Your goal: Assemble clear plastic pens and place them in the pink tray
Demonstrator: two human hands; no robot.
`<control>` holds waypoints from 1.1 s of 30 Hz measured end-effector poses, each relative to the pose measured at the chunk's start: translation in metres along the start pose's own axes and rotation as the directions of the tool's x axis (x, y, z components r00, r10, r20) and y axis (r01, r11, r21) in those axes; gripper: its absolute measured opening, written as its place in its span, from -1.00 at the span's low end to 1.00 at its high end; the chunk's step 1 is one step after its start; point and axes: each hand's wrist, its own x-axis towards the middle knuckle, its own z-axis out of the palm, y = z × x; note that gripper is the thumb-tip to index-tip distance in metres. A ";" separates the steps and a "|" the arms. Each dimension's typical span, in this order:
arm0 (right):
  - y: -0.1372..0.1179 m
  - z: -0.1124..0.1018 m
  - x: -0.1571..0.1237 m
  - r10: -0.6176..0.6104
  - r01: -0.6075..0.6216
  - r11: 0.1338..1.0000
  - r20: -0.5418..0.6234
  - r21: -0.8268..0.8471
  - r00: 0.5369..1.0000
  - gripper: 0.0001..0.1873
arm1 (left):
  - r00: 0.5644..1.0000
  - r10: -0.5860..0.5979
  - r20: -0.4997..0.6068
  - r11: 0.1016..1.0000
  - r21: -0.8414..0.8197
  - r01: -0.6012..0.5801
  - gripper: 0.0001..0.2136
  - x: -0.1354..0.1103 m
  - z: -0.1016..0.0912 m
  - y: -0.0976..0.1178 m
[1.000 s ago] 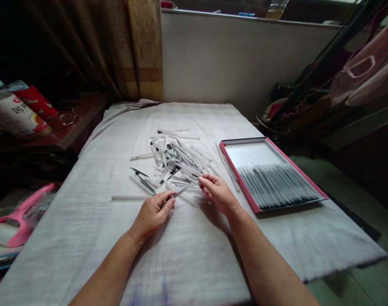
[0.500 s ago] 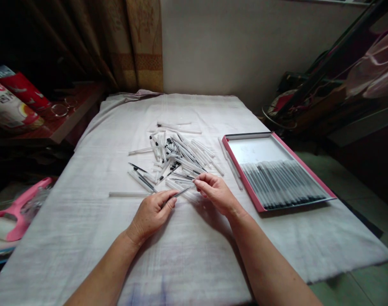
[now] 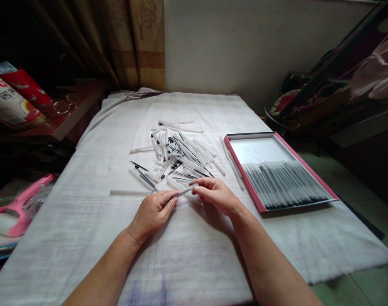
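Observation:
My left hand (image 3: 152,212) pinches a thin dark pen refill (image 3: 178,194) that points up and to the right. My right hand (image 3: 215,194) is closed on a clear pen barrel (image 3: 194,187), whose open end meets the refill's tip. Both hands rest on the white cloth (image 3: 117,140) just in front of a loose pile of clear barrels and black-tipped refills (image 3: 178,157). One clear barrel (image 3: 128,192) lies alone to the left of my left hand.
A pink-rimmed tray (image 3: 241,170) at the right holds a row of several assembled pens (image 3: 285,185). Packets (image 3: 12,100) sit on a low wooden shelf at the left. A pink plastic item (image 3: 17,208) lies below it. Clutter stands at the right.
My right hand has drawn a clear barrel out of the pile and brought it to the tip of the refill in my left hand. The camera tilted down slightly.

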 end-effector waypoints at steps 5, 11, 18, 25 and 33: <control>0.004 0.003 0.003 0.017 -0.016 0.999 -0.008 0.036 1.000 -0.66 | 1.000 0.027 -0.005 0.999 0.028 -0.026 -0.74 -0.001 0.002 -0.003; 0.010 0.006 0.004 0.043 -0.044 0.996 0.023 0.078 0.999 -0.63 | 0.999 0.050 -0.002 0.998 0.028 -0.050 -0.74 -0.001 0.004 -0.005; 0.010 0.009 0.005 -0.006 0.006 0.998 0.011 0.058 1.000 -0.56 | 0.999 0.014 -0.036 1.000 -0.012 -0.015 -0.75 0.001 0.005 -0.002; 0.005 0.015 0.004 -0.127 0.131 0.988 -0.060 0.075 0.990 -0.57 | 0.993 -0.070 -0.094 0.990 -0.127 0.058 -0.74 0.005 0.010 0.000; -0.019 -0.017 -0.004 -0.362 0.391 0.920 -0.371 0.004 0.855 -0.50 | 0.971 -0.226 -0.072 0.944 -0.263 0.200 -0.70 0.006 0.006 0.002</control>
